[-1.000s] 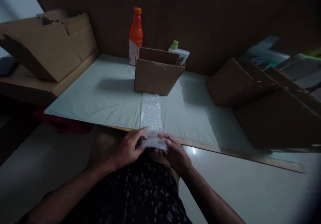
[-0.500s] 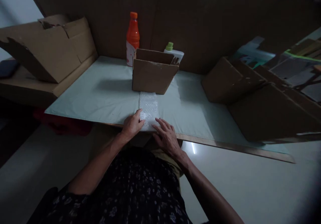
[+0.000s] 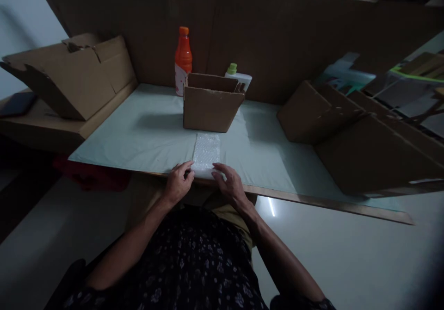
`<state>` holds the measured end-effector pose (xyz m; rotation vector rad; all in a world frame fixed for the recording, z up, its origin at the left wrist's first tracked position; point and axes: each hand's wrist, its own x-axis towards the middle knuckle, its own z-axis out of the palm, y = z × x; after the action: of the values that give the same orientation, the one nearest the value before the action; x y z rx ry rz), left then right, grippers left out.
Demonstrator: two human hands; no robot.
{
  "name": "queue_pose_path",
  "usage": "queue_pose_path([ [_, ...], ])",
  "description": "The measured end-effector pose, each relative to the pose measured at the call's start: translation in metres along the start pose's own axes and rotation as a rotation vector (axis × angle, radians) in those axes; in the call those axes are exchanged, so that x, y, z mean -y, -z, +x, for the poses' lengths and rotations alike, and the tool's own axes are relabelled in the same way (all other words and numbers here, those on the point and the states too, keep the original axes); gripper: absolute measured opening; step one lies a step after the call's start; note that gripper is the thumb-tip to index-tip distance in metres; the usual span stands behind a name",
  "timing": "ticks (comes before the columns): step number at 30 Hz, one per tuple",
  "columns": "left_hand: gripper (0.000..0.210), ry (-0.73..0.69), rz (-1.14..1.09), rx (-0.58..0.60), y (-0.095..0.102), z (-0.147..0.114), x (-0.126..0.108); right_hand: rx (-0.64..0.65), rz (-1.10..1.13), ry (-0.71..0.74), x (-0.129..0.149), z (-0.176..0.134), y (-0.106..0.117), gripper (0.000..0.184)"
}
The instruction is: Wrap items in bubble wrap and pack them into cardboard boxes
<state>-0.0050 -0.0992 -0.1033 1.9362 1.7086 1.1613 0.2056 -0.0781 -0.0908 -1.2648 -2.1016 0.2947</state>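
Observation:
A strip of clear bubble wrap lies flat on the pale green cloth, and its near end makes a smoother white band at the table's front edge. My left hand has its curled index finger and thumb at the left end of that band. At the right end, the thumb and fingers of my right hand bend round it in the same way. Whether anything lies inside the band cannot be made out. Just beyond the strip stands an open cardboard box.
Behind the box stand an orange-red bottle and a white bottle with a green cap. Cardboard boxes fill the right side; another box leans at left near a dark flat object. A cardboard wall closes the back.
The near end of the bubble wrap now shows as a white band. My fingers have drawn back from the strip's surface to the band's two ends. The view has shifted slightly.

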Motion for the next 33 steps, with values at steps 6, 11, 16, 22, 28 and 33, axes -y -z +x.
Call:
queue_pose_path([
  [6, 0.03, 0.078, 0.039, -0.008, -0.008, 0.019, 0.002, -0.084, -0.136, 0.138, -0.003, -0.008, 0.003, 0.026],
  [11, 0.026, 0.08, 0.047, -0.01, -0.007, 0.023, -0.001, 0.078, -0.185, 0.138, -0.007, 0.004, -0.01, 0.03],
  [16, 0.033, -0.205, 0.02, -0.014, 0.003, 0.018, -0.001, 0.123, -0.055, 0.064, -0.013, 0.019, -0.008, 0.025],
  [22, 0.027, -0.208, -0.018, 0.051, -0.009, 0.038, 0.003, 0.083, -0.04, 0.037, -0.021, 0.028, 0.003, 0.029],
  [28, 0.025, -0.088, 0.112, 0.068, -0.025, 0.073, 0.009, 0.09, -0.214, 0.124, -0.025, 0.034, -0.001, 0.038],
  [33, 0.039, -0.21, 0.03, 0.033, -0.014, 0.065, 0.002, 0.122, -0.124, 0.095, -0.029, 0.044, -0.001, 0.027],
])
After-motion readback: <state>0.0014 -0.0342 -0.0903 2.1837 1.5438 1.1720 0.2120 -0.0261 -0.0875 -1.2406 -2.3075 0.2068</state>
